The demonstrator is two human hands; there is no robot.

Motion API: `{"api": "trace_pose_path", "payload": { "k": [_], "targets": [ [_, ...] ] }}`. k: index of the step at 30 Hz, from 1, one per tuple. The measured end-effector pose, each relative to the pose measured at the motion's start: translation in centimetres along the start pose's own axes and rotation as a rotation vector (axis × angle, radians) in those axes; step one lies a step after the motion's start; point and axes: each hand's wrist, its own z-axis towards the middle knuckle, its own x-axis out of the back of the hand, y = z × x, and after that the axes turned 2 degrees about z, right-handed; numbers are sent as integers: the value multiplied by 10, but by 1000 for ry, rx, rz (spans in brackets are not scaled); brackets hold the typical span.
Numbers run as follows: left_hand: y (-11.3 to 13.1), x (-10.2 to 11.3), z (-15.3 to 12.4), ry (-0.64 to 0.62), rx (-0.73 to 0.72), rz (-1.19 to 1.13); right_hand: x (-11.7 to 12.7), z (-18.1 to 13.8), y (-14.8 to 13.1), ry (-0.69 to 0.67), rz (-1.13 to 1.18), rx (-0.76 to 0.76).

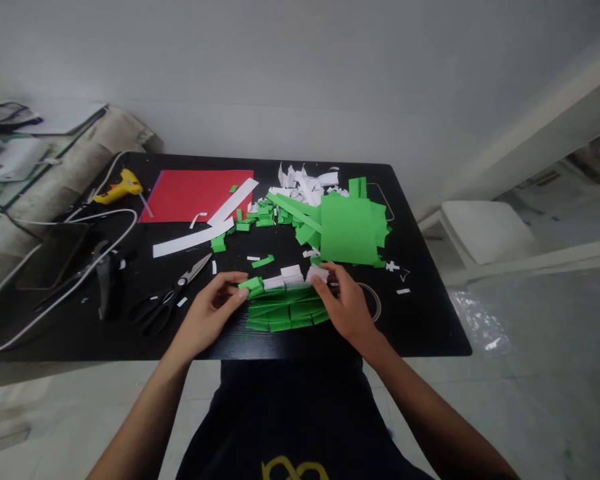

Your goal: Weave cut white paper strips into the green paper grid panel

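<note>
My left hand (214,308) and my right hand (341,301) rest at the near edge of a black table (430,320), one at each end of a row of folded green and white paper pieces (285,300). The left fingers pinch the green piece at the row's left end. The right fingers pinch a white piece at the row's right end. More green folded strips lie stacked just below the row, between the two hands.
Black scissors (170,299) lie left of my left hand. A green paper sheet (350,230) with scraps, white paper scraps (305,181), white strips (200,237), a red sheet (193,195), a yellow glue gun (117,188) and a white cable (55,293) lie farther back. A tape roll (375,300) sits by my right hand.
</note>
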Motion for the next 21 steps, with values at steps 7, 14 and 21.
{"api": "trace_pose_path", "payload": {
  "k": [7, 14, 21],
  "targets": [
    [3, -6, 9, 74, 20, 43, 11, -5, 4, 15, 163, -115],
    [0, -8, 2, 94, 112, 137, 18, -14, 17, -59, 358, -222],
    [0, -7, -2, 35, 164, 186, 11, -10, 17, -56, 352, -213]
  ]
}}
